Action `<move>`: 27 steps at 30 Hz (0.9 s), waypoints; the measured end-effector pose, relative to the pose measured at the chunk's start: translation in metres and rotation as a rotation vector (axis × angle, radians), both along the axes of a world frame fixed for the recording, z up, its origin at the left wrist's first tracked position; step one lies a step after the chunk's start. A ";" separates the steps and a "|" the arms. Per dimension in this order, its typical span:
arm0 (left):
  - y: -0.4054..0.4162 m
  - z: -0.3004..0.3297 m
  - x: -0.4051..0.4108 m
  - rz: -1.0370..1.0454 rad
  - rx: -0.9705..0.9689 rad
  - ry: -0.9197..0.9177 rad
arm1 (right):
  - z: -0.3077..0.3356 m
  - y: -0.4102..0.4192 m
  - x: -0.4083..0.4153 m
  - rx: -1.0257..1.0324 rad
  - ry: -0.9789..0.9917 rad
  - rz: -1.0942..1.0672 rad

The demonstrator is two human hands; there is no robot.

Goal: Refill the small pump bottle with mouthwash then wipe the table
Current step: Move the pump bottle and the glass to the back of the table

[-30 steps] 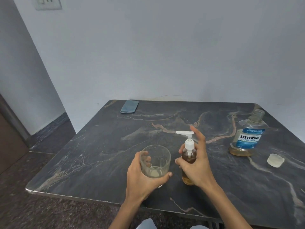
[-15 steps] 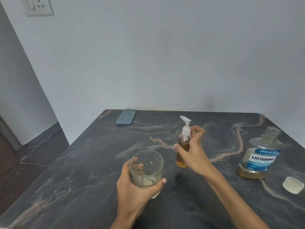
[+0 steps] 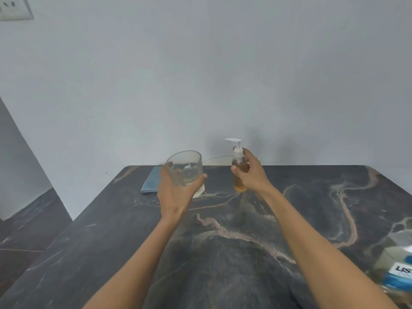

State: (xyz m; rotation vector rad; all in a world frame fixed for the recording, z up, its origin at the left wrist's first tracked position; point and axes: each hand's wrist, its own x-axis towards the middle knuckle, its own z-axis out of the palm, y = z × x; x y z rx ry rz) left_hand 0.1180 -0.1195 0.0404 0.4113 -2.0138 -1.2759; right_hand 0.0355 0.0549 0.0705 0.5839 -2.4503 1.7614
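Note:
My right hand [image 3: 252, 175] grips the small pump bottle [image 3: 239, 166], which holds amber liquid and has a white pump head; it stands upright near the far edge of the dark marble table [image 3: 223, 253]. My left hand [image 3: 176, 188] holds a clear drinking glass [image 3: 186, 168] just left of the bottle, with a little liquid in its bottom. I cannot tell whether either one touches the table. The large mouthwash bottle [image 3: 399, 266] with a blue label stands uncapped at the right edge of the view, blurred and partly cut off.
A folded blue cloth [image 3: 150, 181] lies at the table's far left corner, partly behind the glass and my left hand. A pale wall rises right behind the table. A wall socket [image 3: 13, 7] sits top left. Dark floor lies to the left.
Both arms have stretched forward, carrying the glass and the pump bottle from near the table's front toward its far edge. The view has shifted, so the mouthwash bottle now sits lower right.

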 end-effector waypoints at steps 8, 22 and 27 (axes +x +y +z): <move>-0.020 -0.026 -0.073 -0.056 0.012 -0.067 | -0.020 -0.003 -0.049 -0.042 -0.083 -0.068; -0.026 -0.040 -0.104 -0.017 -0.022 -0.137 | -0.039 -0.014 -0.081 -0.018 -0.050 -0.076; -0.025 -0.045 -0.105 -0.010 -0.013 -0.142 | -0.042 -0.013 -0.083 0.001 -0.077 -0.068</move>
